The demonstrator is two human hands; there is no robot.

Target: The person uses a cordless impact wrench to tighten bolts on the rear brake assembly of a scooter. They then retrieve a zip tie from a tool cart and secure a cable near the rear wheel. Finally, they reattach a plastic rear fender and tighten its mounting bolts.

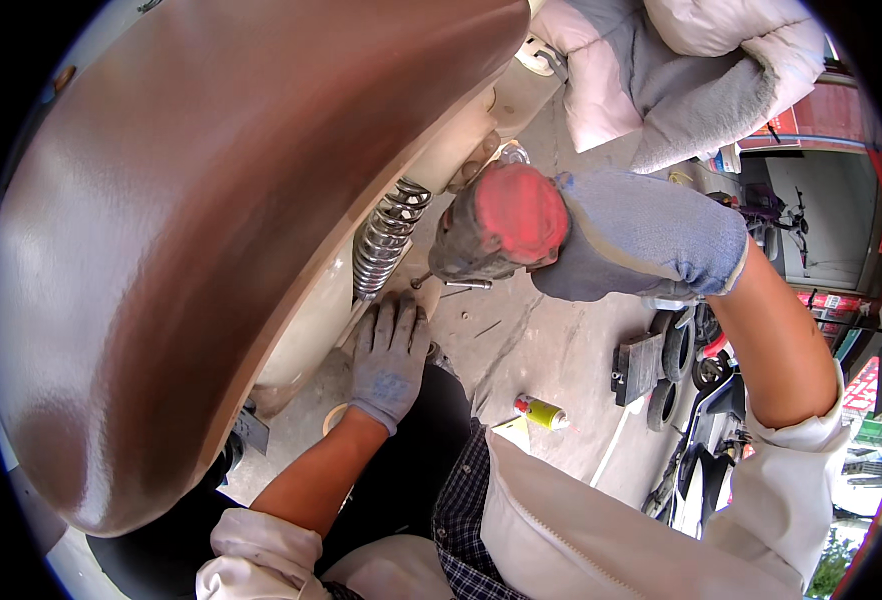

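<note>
My gloved right hand (pixel 651 235) is wrapped round an impact wrench (pixel 506 220) with a red rear cap and a dirty dark body. Its front points toward the side of a scooter, and the tip is hidden. My gloved left hand (pixel 391 360) lies with fingers stretched out against the scooter's lower side, just below a chrome coil-spring shock absorber (pixel 391 238). Above the shock spreads the scooter's long brown seat (pixel 251 200). A small bolt-like piece (pixel 421 280) shows between my left fingertips and the wrench, near a short metal rod (pixel 471 284).
A yellow-green spray can (pixel 541 412) lies on the concrete floor. Farther right are a dark box-shaped block (pixel 639 368) and several small tyres (pixel 677 345). A padded grey-and-pink cover (pixel 681 80) hangs at the far side. My dark-trousered knee (pixel 431 410) is close below the scooter.
</note>
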